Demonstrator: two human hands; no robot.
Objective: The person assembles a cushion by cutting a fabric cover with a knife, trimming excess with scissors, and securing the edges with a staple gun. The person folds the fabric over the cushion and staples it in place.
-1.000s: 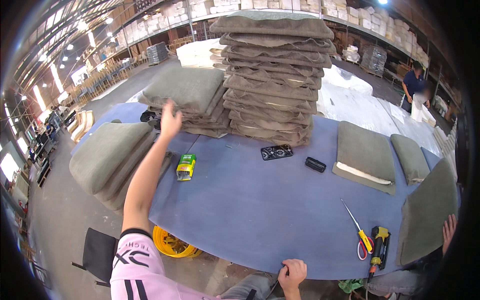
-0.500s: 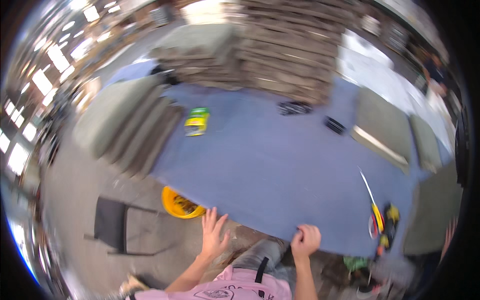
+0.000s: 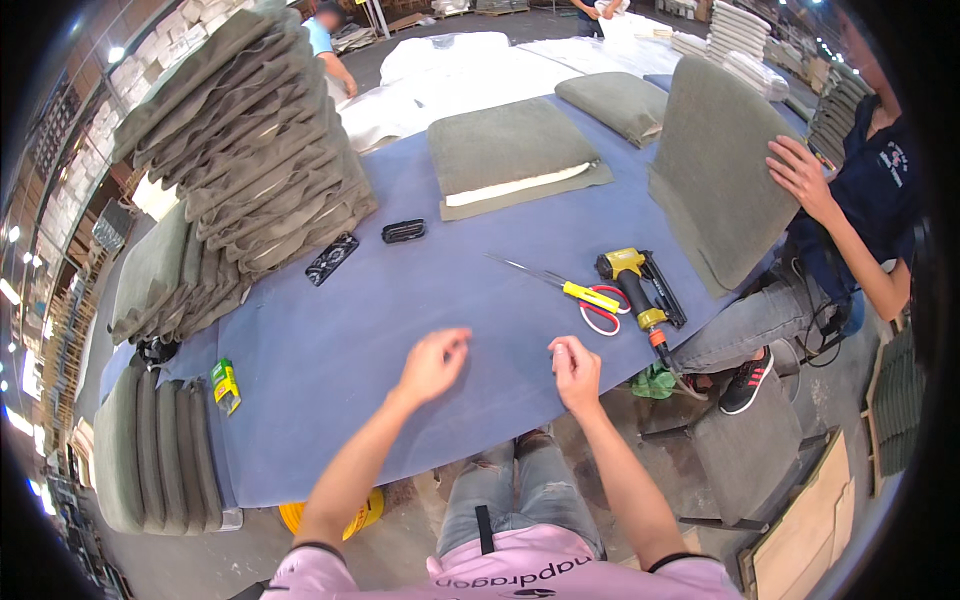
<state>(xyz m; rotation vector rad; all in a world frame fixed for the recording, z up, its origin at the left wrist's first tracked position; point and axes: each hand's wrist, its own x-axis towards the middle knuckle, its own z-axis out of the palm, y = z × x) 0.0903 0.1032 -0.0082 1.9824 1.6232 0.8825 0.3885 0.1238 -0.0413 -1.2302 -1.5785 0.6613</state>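
Blue bench [image 3: 420, 300] lies under both hands; left hand [image 3: 432, 366] and right hand [image 3: 574, 372] hover loosely curled, seemingly holding nothing. Scissors [image 3: 585, 297] lie just beyond the nearer right hand, blades pointing left.

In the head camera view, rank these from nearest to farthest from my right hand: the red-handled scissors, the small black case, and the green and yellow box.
From the right hand:
1. Red-handled scissors, just beyond it, slightly to the right.
2. Small black case, farther up the blue table, to the left.
3. Green and yellow box, far left, near the table's edge.
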